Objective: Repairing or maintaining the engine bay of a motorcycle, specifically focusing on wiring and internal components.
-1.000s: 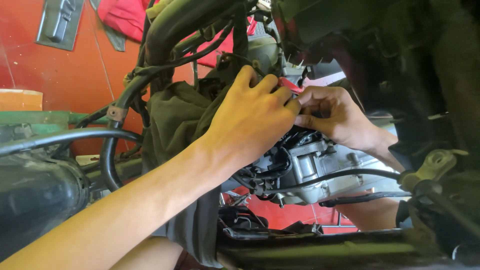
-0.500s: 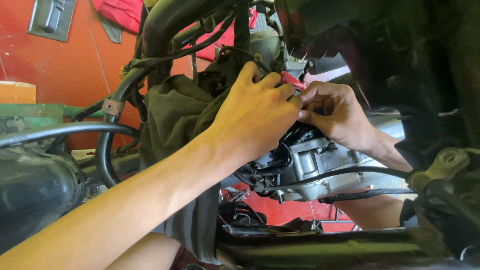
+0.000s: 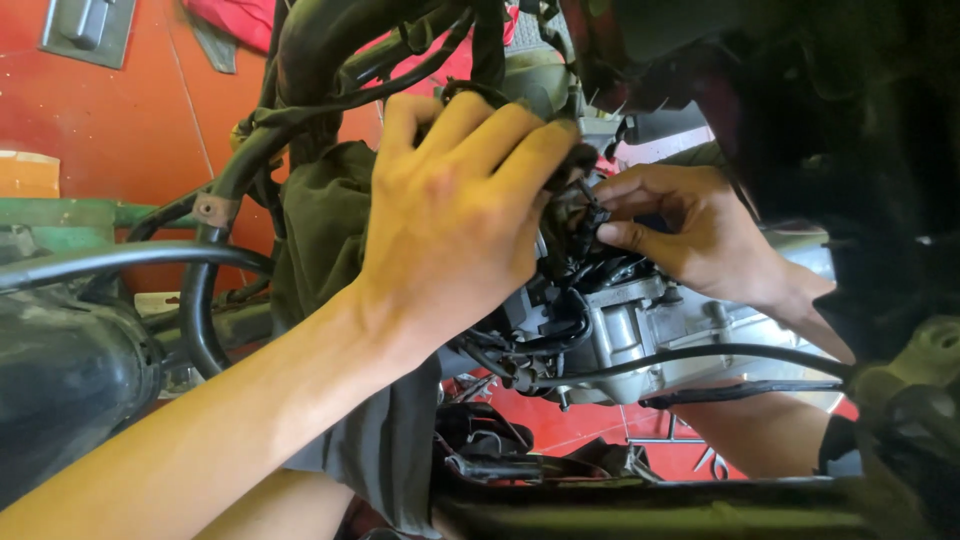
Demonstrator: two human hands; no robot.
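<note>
Both hands have closed in on the black connector (image 3: 585, 215) above the grey engine casing (image 3: 640, 330) since a second ago; the left hand (image 3: 455, 215) now covers it, grip unreadable; the right hand (image 3: 690, 235) pinches it between thumb and fingertips.

- Orange-red wall (image 3: 120, 110) fills the back, in even daylight.
- Grey box (image 3: 88, 28) mounted high on it, top left.
- Red cloth (image 3: 235, 18) hanging beside the box.
- Green shelf (image 3: 60, 212) along the wall's foot.
- Red floor (image 3: 590, 425) showing below.
</note>
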